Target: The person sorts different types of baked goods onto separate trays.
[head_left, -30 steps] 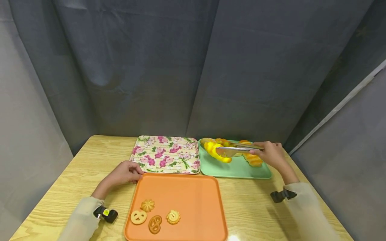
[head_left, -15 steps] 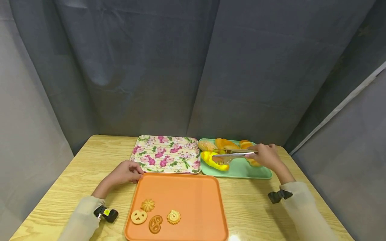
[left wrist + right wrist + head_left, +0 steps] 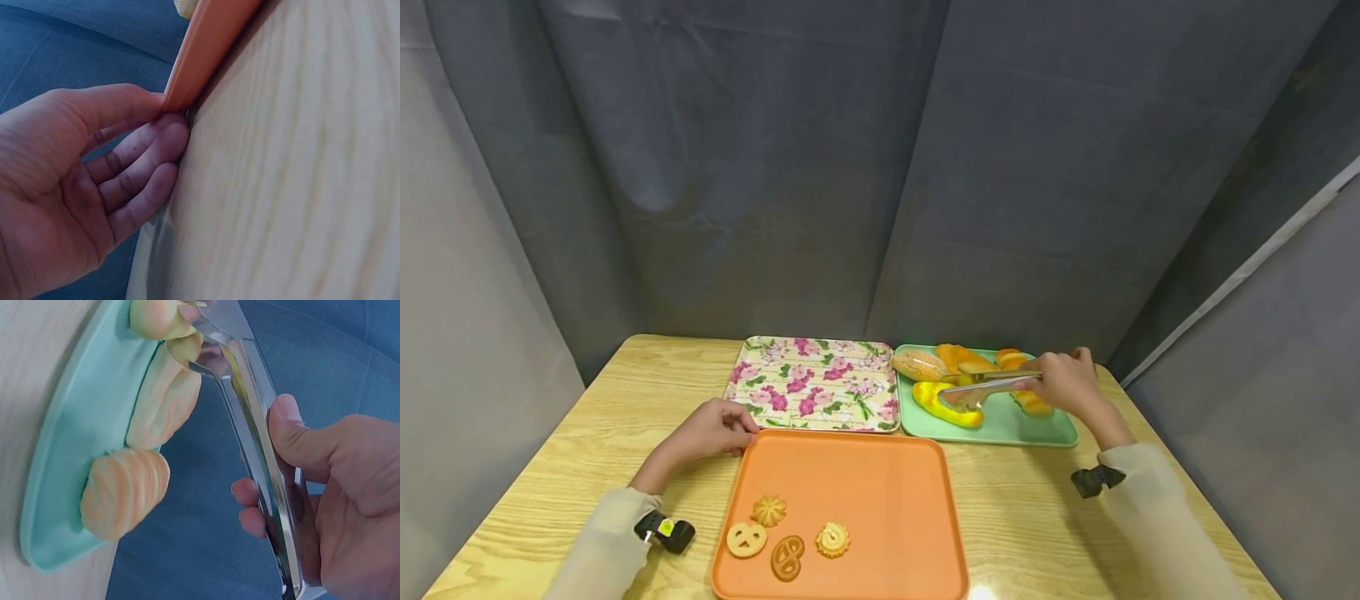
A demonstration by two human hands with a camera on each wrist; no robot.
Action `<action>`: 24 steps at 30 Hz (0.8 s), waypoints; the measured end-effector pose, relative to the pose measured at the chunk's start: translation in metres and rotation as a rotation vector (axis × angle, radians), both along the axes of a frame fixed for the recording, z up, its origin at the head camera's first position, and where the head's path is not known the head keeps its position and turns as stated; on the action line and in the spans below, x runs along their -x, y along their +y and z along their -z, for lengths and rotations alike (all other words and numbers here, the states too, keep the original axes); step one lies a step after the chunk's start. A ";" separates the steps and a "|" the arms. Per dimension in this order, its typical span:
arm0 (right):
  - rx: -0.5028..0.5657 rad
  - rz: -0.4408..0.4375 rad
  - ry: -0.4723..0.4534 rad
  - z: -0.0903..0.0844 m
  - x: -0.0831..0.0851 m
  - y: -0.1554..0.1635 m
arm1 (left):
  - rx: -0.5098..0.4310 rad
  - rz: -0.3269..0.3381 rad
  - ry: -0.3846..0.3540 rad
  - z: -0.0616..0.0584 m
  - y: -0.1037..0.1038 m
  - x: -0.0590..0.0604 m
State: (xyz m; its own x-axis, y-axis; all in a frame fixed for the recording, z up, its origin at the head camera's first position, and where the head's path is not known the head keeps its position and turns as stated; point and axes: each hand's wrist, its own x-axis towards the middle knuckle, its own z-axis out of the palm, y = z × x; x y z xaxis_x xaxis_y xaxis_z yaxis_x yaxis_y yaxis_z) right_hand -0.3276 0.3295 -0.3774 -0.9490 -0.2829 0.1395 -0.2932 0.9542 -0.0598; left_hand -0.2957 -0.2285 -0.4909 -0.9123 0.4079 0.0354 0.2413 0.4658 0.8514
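Note:
My right hand (image 3: 1063, 385) grips metal tongs (image 3: 250, 419) by the handle, thumb on one arm and fingers on the other. In the head view, the tongs' tips are at a curved yellow bread roll (image 3: 934, 404) on the green tray (image 3: 1011, 429); whether they still clamp it, I cannot tell. Beside it lie a sesame bun (image 3: 920, 365), an orange-brown loaf (image 3: 958, 358) and a ridged bread (image 3: 125, 494). With thumb and fingertips, my left hand (image 3: 713, 431) pinches the far left corner of the orange tray (image 3: 200, 56).
On the orange tray lie a flower-shaped cookie (image 3: 769, 510), a round cookie with holes (image 3: 747, 540), a brown pretzel cookie (image 3: 787, 557) and a swirled cookie (image 3: 832, 540). A floral tray (image 3: 812, 387) stands behind, left of the green one. Grey curtains (image 3: 760, 167) enclose the wooden table (image 3: 1022, 517).
The yellow roll and tongs came down toward the front of the green tray, then shifted slightly right, uncovering the sesame bun. My left hand has stayed at the tray corner.

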 end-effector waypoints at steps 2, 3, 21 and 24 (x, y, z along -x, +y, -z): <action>-0.014 -0.010 0.018 -0.002 0.003 0.002 | 0.001 0.001 0.000 0.001 0.000 0.000; -0.018 -0.016 0.028 -0.003 0.003 0.003 | 0.002 0.001 0.001 0.001 0.001 0.000; -0.041 -0.032 0.043 -0.008 0.004 0.006 | 0.020 -0.003 0.016 -0.001 0.003 -0.001; -0.031 -0.036 0.033 -0.008 0.003 0.009 | 0.018 0.004 0.020 -0.002 0.003 -0.001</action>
